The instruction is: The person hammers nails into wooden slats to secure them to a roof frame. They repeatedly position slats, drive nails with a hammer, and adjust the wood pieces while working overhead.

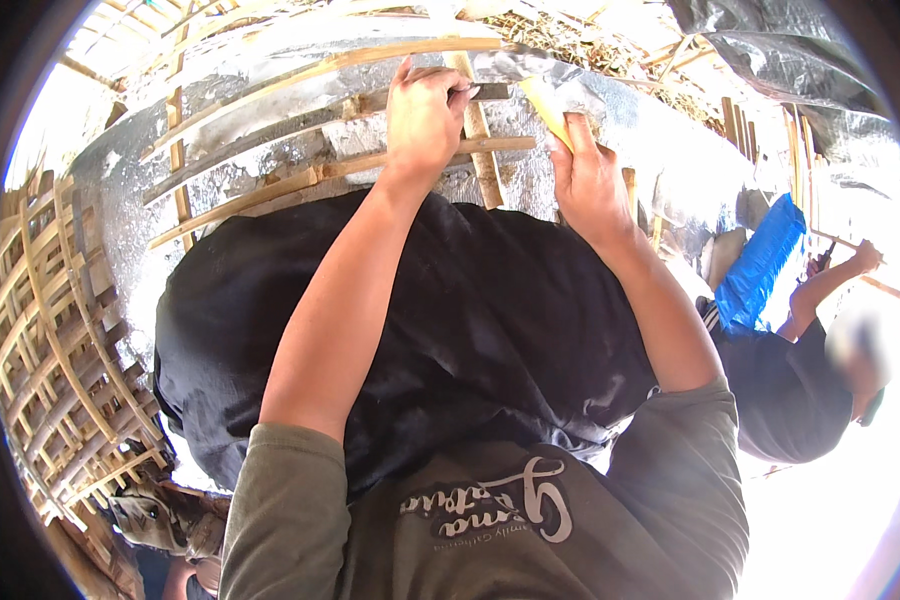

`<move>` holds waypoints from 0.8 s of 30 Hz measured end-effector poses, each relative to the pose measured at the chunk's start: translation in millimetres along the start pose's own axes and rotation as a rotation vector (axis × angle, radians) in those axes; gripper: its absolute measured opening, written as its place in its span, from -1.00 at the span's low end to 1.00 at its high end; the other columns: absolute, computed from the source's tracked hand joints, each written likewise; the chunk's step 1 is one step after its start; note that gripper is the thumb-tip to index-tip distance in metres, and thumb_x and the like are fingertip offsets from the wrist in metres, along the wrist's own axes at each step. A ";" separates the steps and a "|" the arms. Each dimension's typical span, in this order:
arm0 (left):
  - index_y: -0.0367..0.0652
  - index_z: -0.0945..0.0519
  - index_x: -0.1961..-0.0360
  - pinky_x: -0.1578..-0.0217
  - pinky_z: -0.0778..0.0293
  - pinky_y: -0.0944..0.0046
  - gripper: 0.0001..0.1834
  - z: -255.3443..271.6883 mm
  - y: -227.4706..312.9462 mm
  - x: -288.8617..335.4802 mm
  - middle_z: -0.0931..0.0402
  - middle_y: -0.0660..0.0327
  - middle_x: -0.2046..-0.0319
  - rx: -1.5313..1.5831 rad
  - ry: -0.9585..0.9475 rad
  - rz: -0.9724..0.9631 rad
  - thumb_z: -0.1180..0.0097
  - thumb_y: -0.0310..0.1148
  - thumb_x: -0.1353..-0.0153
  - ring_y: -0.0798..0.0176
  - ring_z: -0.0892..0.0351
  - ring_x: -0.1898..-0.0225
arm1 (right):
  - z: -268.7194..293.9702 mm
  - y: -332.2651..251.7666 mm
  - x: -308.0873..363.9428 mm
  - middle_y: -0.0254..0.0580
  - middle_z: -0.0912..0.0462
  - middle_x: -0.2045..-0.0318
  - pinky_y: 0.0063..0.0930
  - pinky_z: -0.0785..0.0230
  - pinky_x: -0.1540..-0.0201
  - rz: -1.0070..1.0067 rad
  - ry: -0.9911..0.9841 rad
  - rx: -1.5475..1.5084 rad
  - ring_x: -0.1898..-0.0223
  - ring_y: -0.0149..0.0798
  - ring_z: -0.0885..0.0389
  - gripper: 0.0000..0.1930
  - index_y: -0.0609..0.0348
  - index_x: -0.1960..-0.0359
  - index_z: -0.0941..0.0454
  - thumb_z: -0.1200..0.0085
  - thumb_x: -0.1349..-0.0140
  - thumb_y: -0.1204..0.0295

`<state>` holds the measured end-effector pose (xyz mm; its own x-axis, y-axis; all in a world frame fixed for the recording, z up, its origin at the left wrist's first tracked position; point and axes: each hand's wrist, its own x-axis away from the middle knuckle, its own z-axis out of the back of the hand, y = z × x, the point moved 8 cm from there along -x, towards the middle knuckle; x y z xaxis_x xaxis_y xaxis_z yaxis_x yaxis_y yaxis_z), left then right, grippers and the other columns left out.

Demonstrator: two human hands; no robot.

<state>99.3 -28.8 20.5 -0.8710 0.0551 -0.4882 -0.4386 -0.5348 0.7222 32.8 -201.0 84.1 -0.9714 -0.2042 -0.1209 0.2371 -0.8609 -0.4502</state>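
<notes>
Over a frame of bamboo slats [270,205], long strips cross shorter uprights. My left hand [428,115] is closed at the right part of the frame, by the middle slat. Its fingertips are pinched together; what they hold, if anything, is too small to tell. To its right, my right hand [595,185] is wrapped round a yellow-handled tool [545,108]. This tool slants up and left toward the slat ends, and its far end is blurred and greyish, so its kind is unclear. Under the left hand, a crosspiece [485,165] runs beneath the slats.
My legs in black cloth [450,310] lie close below the frame. Woven bamboo panels [60,350] stand at the left. At the right, another person [795,390] sits beside a blue plastic bundle [762,262], one arm raised. Silvery sheeting [660,130] covers the ground.
</notes>
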 end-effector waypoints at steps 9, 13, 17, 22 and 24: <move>-0.19 -0.71 0.40 -0.36 -0.23 -0.06 -0.93 1.5 -0.5 -1.0 -0.72 0.15 0.38 -0.063 -0.004 0.031 -0.29 -0.42 -0.15 0.07 -0.68 0.23 | -10.2 -2.3 -2.0 0.17 -0.59 0.62 0.15 -0.44 0.50 -0.066 -0.146 0.124 0.51 0.31 -0.64 -0.84 0.15 0.07 -0.35 0.01 -0.45 0.39; -0.24 -0.70 0.37 -0.38 -0.25 -0.05 -0.87 1.8 -0.1 1.5 -0.72 0.12 0.36 -0.023 -0.006 0.009 -0.31 -0.38 -0.15 0.05 -0.69 0.31 | 0.5 -6.4 8.0 0.20 -0.60 0.58 0.16 -0.44 0.49 -0.002 0.071 -0.029 0.47 0.32 -0.65 -0.84 0.14 0.06 -0.35 0.01 -0.45 0.39; -0.23 -0.70 0.37 -0.37 -0.25 -0.10 -0.90 -1.9 -6.2 -0.5 -0.74 0.13 0.33 -0.103 -0.050 0.040 -0.32 -0.41 -0.16 0.04 -0.70 0.30 | -14.2 -3.5 -0.7 0.20 -0.61 0.56 0.16 -0.44 0.49 -0.040 -0.115 0.073 0.46 0.33 -0.64 -0.85 0.16 0.07 -0.34 0.01 -0.45 0.41; -0.23 -0.71 0.36 -0.38 -0.24 -0.09 -0.89 -1.3 -2.3 -0.4 -0.75 0.14 0.30 -0.043 -0.014 0.029 -0.31 -0.40 -0.17 0.05 -0.71 0.26 | -2.5 -5.0 3.4 0.19 -0.60 0.58 0.16 -0.44 0.48 0.003 0.040 -0.005 0.49 0.32 -0.63 -0.86 0.17 0.07 -0.36 0.02 -0.44 0.42; -0.22 -0.70 0.37 -0.38 -0.24 -0.11 -0.90 -1.4 -7.9 0.4 -0.75 0.16 0.29 -0.094 -0.049 0.061 -0.32 -0.41 -0.17 0.06 -0.72 0.24 | -9.8 -5.5 -3.9 0.19 -0.60 0.58 0.13 -0.44 0.51 -0.014 -0.090 0.044 0.49 0.31 -0.64 -0.86 0.19 0.08 -0.36 0.01 -0.43 0.44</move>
<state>102.7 -25.7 14.0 -0.9063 0.0602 -0.4182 -0.3636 -0.6154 0.6993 35.4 -190.9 78.4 -0.9723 -0.2313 -0.0336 0.2243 -0.8830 -0.4122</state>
